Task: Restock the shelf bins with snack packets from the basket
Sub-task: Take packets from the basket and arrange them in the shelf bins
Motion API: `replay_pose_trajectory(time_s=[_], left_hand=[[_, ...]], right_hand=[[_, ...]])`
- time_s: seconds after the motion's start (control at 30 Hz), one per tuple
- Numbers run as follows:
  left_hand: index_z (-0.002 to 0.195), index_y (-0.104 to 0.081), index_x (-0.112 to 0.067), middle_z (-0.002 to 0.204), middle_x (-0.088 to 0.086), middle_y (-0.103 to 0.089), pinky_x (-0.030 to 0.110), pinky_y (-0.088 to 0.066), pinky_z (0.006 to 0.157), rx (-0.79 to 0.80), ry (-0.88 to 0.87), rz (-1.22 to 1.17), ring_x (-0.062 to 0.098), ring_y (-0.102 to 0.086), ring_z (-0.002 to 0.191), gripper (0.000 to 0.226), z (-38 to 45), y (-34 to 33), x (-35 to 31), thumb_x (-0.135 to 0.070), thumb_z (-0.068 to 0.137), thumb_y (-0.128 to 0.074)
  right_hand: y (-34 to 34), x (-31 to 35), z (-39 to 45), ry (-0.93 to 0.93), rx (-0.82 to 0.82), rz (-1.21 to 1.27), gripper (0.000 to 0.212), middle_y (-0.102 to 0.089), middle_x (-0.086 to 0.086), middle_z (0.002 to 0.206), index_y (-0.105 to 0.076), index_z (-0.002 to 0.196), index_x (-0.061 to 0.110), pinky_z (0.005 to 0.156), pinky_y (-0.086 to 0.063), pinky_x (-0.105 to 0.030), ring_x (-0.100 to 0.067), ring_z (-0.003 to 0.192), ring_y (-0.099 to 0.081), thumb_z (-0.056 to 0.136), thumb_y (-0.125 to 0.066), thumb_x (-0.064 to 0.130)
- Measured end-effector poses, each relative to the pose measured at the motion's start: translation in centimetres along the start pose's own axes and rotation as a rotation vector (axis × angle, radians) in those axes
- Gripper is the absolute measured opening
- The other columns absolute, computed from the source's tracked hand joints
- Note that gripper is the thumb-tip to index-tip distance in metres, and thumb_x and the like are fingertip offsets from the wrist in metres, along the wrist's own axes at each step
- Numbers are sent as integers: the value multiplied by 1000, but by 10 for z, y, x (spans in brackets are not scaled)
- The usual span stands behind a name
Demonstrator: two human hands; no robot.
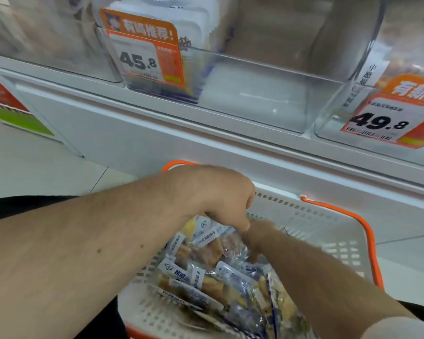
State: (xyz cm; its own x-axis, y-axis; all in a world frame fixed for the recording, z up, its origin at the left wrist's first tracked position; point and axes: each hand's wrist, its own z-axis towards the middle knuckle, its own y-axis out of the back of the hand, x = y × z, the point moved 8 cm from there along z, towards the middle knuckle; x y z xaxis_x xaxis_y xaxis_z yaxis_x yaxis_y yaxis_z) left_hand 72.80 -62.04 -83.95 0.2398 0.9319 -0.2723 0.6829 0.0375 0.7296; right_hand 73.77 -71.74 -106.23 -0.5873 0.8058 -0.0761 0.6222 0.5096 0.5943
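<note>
Snack packets point(213, 272), clear plastic with white labels, fill the white perforated basket with orange rim point(333, 243) at lower centre. Left hand point(220, 199) curls over several packets, gripping them; right hand point(257, 237) is blurred, grip unclear. Clear shelf bins point(255, 89) span the upper frame.

I see a pale tiled floor point(34, 165) below a white shelf front point(157, 133). Orange price tags point(145, 47) hang above. The light is bright and even.
</note>
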Motion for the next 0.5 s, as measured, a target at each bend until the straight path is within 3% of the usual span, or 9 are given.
replay_pose_trajectory(time_s=[0.13,0.2,0.3,0.4,0.5], left_hand=[[99,-55,-22,98,1,-56,29,-41,67,28,22,11,19,-48,76,23,-2,-2,1,-44,92,-58],[112,-64,-15,113,4,-67,28,-43,66,24,36,14,18,-53,77,36,-5,0,-1,-43,92,-59],[121,-63,-17,120,3,-67,33,-50,80,21,49,6,19,-63,92,41,-7,2,-2,-44,91,-60],[115,-60,-23,116,-3,-63,33,-49,87,9,34,-9,16,-58,94,32,-10,6,-4,-44,92,-60],[132,-54,-22,121,-7,-59,33,-49,93,3,44,-3,15,-58,105,45,-15,8,-3,-44,93,-61]], right_hand=[[0,-1,5,-15,-49,-77,87,-58,-7,132,-45,140,17,94,-51,-43,-29,116,-58,68,-85,48],[7,-2,3,-9,-129,-111,93,-50,-6,136,-43,139,18,93,-52,-42,-27,117,-56,64,-87,50],[18,-6,-2,-1,-175,-123,110,-37,-8,144,-33,148,16,96,-51,-43,-29,118,-54,59,-91,46],[24,-6,-14,52,-102,-72,92,-47,-7,142,-40,144,13,100,-49,-42,-30,123,-54,67,-90,23],[19,-13,-20,30,-27,56,61,-60,-5,127,-51,131,16,93,-52,-38,-27,112,-60,77,-80,10]])
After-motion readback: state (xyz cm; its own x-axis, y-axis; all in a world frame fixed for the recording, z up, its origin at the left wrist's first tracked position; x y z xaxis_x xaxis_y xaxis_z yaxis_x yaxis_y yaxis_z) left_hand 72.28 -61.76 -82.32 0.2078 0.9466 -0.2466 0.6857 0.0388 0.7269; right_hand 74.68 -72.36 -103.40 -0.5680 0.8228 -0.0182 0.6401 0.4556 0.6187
